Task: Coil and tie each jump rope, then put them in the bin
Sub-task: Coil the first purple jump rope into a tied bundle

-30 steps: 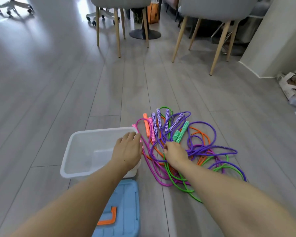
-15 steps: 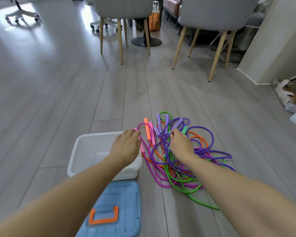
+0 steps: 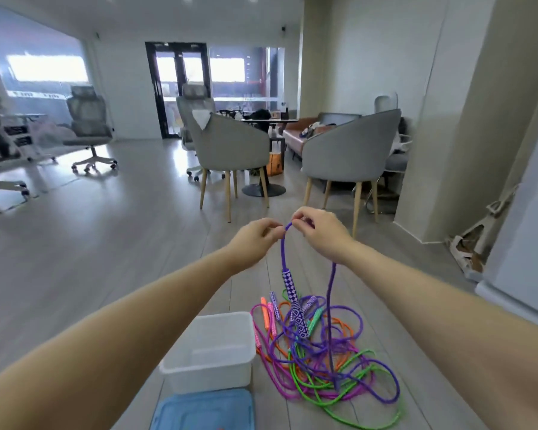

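Floor (image 3: 112,249): grey boards
Rope pile (image 3: 323,361): tangled purple, green, orange and pink ropes at 5 o'clock; just right of the bin
Bin (image 3: 210,372): white, open, holds nothing; blue lid (image 3: 204,409) at its 6 o'clock
Purple rope (image 3: 282,249): raised; patterned handle (image 3: 290,288) dangling
Left hand (image 3: 253,240): pinches the rope's top
Right hand (image 3: 322,232): pinches it at 3 o'clock, fingertips almost touching

The lifted rope (image 3: 282,249) is purple, its handle (image 3: 290,287) purple-and-white diamond check. The floor pile (image 3: 320,361) mixes purple, magenta, neon green and orange cords. At 9 o'clock of it, the bin (image 3: 212,355) is translucent white; the lid (image 3: 204,409) at 6 is light blue.
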